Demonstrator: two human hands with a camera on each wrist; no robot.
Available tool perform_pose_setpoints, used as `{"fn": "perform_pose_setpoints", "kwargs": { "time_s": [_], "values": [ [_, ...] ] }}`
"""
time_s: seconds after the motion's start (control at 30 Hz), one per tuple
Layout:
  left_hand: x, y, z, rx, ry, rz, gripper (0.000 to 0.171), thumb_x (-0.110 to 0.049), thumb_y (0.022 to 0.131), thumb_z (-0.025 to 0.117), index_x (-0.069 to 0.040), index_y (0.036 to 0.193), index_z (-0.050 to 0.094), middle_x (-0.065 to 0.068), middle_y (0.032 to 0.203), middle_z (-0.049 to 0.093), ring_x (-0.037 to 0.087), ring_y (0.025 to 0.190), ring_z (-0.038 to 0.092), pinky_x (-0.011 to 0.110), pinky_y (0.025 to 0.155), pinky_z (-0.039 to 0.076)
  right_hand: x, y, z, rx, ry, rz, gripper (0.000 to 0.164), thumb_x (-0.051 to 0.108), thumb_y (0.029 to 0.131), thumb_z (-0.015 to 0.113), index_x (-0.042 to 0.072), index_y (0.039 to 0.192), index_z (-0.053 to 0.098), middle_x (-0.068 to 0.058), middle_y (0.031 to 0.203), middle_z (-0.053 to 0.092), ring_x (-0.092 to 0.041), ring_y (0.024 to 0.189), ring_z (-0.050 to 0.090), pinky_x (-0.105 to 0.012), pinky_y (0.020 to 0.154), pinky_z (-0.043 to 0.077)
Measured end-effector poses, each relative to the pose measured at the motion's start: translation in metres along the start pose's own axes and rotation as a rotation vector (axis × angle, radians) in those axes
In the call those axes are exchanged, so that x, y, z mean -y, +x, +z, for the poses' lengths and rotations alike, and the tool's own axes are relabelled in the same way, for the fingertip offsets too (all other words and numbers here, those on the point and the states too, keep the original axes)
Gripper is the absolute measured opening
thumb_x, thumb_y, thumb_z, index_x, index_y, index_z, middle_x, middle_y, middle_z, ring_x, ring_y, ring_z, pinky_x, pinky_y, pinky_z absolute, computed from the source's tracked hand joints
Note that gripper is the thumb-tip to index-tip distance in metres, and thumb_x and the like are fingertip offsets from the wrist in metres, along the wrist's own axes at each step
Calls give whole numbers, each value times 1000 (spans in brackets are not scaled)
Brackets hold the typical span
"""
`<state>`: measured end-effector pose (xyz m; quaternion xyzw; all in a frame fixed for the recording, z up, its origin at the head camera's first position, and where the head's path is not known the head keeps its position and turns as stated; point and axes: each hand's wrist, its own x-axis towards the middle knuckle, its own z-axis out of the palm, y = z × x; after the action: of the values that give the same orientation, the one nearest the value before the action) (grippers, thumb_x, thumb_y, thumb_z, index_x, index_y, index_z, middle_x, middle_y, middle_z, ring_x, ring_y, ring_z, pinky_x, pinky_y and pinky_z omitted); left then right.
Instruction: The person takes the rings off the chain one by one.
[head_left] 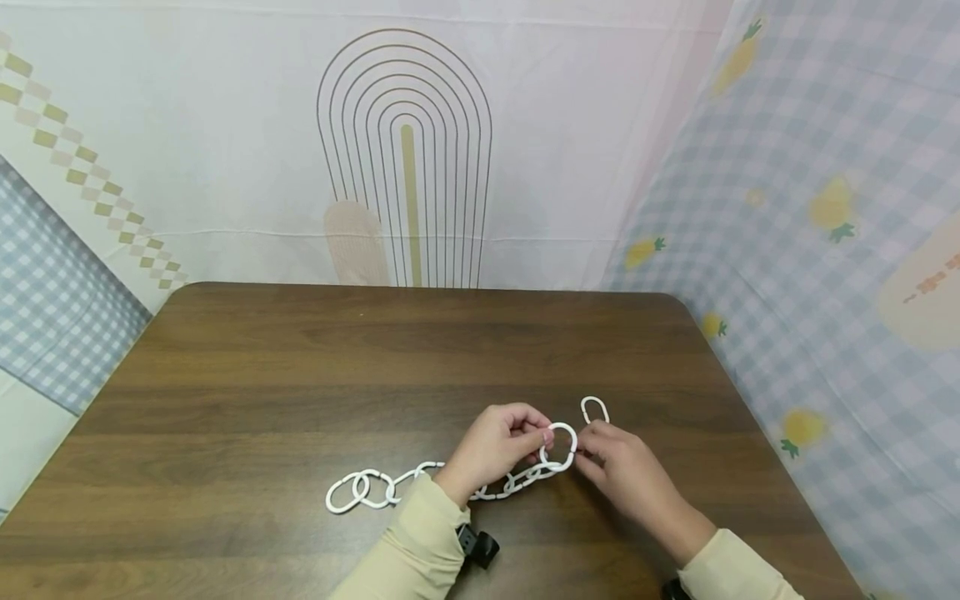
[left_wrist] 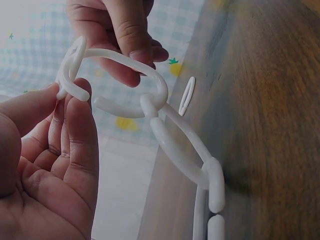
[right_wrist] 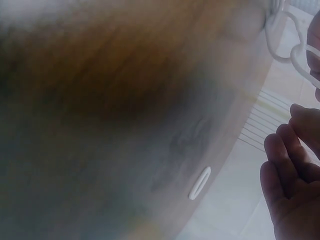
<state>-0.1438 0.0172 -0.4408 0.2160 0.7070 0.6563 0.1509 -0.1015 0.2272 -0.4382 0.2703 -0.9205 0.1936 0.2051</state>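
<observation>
My left hand [head_left: 498, 442] pinches a white plastic chain link [left_wrist: 77, 92] between thumb and forefinger. Hooked through it is another white link [left_wrist: 161, 92], which has a small gap in its side. From there the white chain [left_wrist: 172, 147] runs down to the table and passes under my left wrist, its far end lying to the left in the head view. My right hand [head_left: 633, 475] is just right of the raised link, fingers gently bent. In the right wrist view its fingertips [right_wrist: 275, 145] stand apart from the links with nothing between them.
A single loose white link [head_left: 605, 410] lies on the brown wooden table [head_left: 300, 350], just beyond my right hand. A white patterned cloth [head_left: 555, 167] hangs behind the table, and checked cloth [head_left: 787, 292] hangs along the right side.
</observation>
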Motion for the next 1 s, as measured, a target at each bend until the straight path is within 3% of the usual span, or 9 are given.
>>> {"fn": "perform_pose_setpoints", "kwargs": {
  "time_s": [0.4, 1.0],
  "values": [
    [1, 1, 0, -6, 11, -6, 10, -6, 93, 70, 4, 96, 71, 15, 82, 71, 11, 64, 62, 35, 64, 60, 2, -5, 6, 13, -4, -12, 17, 9, 77, 84, 18, 82, 71, 12, 85, 62, -1, 72, 55, -22, 61, 49],
    [0, 1, 0, -16, 22, -20, 9, -7, 93, 71, 2, 96, 71, 11, 81, 71, 17, 66, 65, 47, 69, 59, 3, -9, 9, 5, 4, -58, 22, 6, 71, 87, 15, 86, 73, 11, 87, 63, -3, 72, 56, -23, 61, 49]
  ]
}}
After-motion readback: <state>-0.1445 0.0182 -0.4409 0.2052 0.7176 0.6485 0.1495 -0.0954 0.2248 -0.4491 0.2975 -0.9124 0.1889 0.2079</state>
